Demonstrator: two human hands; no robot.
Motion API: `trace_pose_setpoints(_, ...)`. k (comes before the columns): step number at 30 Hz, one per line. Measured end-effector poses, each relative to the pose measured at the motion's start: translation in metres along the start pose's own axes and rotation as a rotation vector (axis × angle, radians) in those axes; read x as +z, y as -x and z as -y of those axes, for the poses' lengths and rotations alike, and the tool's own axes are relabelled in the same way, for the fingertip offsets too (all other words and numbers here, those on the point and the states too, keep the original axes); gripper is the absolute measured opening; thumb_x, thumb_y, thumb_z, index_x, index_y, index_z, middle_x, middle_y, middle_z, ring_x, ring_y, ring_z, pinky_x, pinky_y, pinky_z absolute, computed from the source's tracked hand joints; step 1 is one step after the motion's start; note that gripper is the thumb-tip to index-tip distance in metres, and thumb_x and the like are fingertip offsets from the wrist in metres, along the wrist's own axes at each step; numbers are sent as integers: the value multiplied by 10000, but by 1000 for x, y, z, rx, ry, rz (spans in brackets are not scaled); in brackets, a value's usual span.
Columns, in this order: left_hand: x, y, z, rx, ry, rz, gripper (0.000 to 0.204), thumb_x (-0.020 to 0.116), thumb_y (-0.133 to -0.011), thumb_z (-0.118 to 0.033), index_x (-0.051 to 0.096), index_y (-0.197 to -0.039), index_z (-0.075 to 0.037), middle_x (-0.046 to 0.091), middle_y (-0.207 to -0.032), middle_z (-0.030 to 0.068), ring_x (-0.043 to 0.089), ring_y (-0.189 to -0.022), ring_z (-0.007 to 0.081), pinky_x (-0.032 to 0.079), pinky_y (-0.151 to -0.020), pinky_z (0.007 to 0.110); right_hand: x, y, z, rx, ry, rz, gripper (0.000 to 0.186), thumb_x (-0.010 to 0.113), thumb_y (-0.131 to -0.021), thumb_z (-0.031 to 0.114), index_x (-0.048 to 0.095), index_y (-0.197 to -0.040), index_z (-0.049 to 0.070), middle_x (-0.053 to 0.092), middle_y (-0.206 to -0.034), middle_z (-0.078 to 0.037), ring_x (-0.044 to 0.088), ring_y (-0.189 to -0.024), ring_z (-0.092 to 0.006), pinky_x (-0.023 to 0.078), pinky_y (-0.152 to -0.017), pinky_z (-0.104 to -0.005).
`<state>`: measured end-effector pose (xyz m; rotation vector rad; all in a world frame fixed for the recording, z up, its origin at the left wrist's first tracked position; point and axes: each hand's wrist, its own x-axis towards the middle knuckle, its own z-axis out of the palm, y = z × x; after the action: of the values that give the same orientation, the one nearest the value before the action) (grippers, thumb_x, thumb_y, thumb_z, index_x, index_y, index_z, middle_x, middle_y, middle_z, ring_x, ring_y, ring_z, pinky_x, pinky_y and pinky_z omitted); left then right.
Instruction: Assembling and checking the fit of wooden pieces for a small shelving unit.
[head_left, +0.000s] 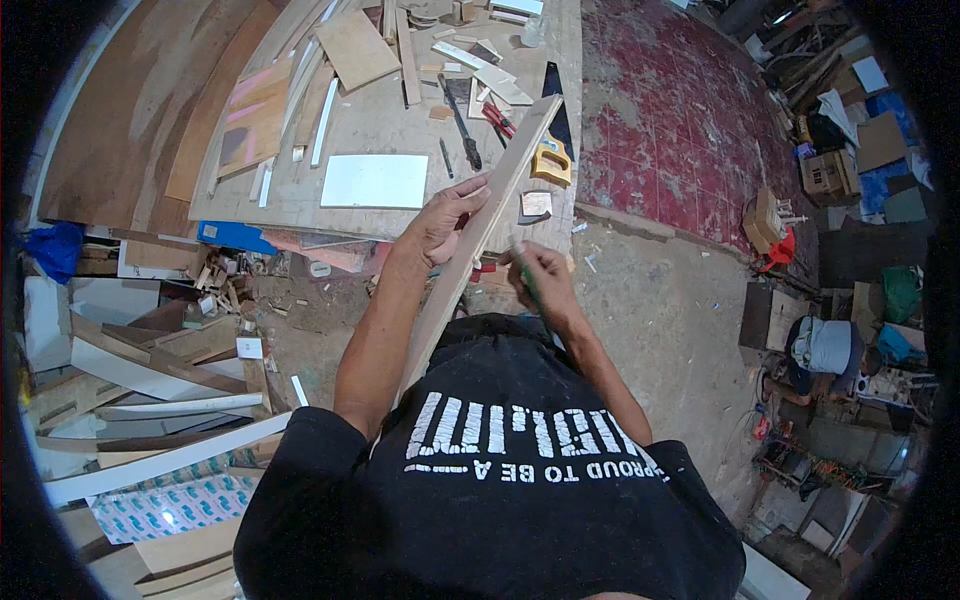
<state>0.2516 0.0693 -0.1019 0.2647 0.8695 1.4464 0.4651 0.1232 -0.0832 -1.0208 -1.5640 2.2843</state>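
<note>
Right, the left hand [440,222] is wrapped around a long wooden strip [478,232], fingers curled over its edge, holding it slanted up across the workbench [380,130]. Just beside the strip, the right hand [535,275] pinches a green pencil [527,277], fingers closed tight. Further up past the strip, a yellow-handled saw [550,160] rests on the workbench.

Long pale wooden strip [478,235] runs diagonally from the chest toward 1 o'clock, splitting the space between left hand [437,226] and right hand [533,272], no straight crossing. At 12 o'clock the plywood workbench [385,125] is crowded: white rectangular sheet [375,180], black-handled tool [463,125], yellow-handled handsaw [550,160], offcuts. Bare concrete floor [660,300] at 3 o'clock is open; stacked wooden boards [150,370] block 9 o'clock.
</note>
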Motion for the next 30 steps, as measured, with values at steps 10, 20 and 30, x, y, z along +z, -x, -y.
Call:
trace_pose_setpoints(10, -20, -19, 43, -150, -109, -57, 491, 521, -1015, -272, 438, -1451, -62, 619, -993, 35, 580, -831, 135, 503, -801, 302, -8, -38, 16, -508, 899, 196, 411, 614, -872, 18, 563, -1280, 42, 676, -908, -168, 663, -800, -250, 538, -733, -374)
trace_pose_setpoints(20, -35, 50, 28, -460, -386, 62, 641, 467, -983, -539, 501, -1424, -75, 576, -1266, 44, 537, -1125, 158, 422, -959, 295, -25, -70, -4, -260, 798, 393, 318, 685, -854, 174, 634, -1097, -25, 702, -897, -226, 701, -842, -350, 532, -737, -423)
trace_pose_setpoints(30, -65, 61, 88, -314, -560, -13, 476, 530, -1007, -364, 583, -1304, 3, 628, -1187, 73, 572, -1040, 145, 454, -913, 274, -38, -99, -8, -281, 845, 620, 300, 713, -826, 177, 658, -1031, -35, 698, -843, -208, 689, -762, -316, 532, -691, -405)
